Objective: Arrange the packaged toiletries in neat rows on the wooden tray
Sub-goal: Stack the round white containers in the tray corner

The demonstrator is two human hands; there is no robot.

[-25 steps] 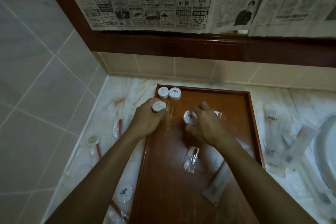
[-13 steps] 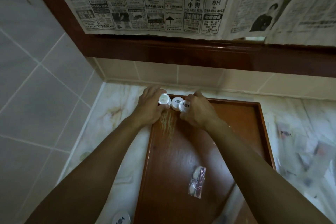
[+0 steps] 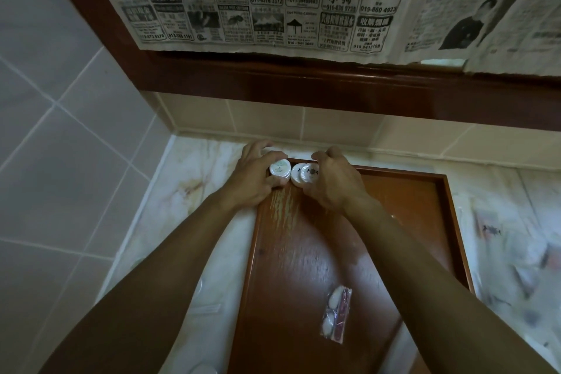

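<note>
At the far left corner of the wooden tray [image 3: 379,222]: left hand [image 3: 253,181] curled round 1 round white puck [image 3: 278,168], thumb and fingers pinching its rim, the puck raised a little over whatever lies under it. Just right of that, a 2nd puck [image 3: 297,174] flat on the tray, overlapped by a 3rd puck [image 3: 309,172] held tilted in the right hand [image 3: 332,184], grip closed on its right side. All 3 tight against the tray's back rim, touching or nearly so.

To do this step well, probably: lower each held puck flat, not stacked on a neighbour; slide the right one rightward until clear of the middle one; press all lightly back against the rim for a straight line; release only once level.

Further right along the back rim: bare wood, plenty of room for extending the row. Nearer the body, towards the tray's middle: a clear sachet [image 3: 337,314] with white and red contents, lying loose and well apart from the pucks, with open wood around it.

Left of the tray: pale marble table [image 3: 182,188], then tiled wall close by, so little elbow room there. Right of the tray: more wrapped packets [image 3: 491,231] on the table, blurred, kind unclear.
</note>
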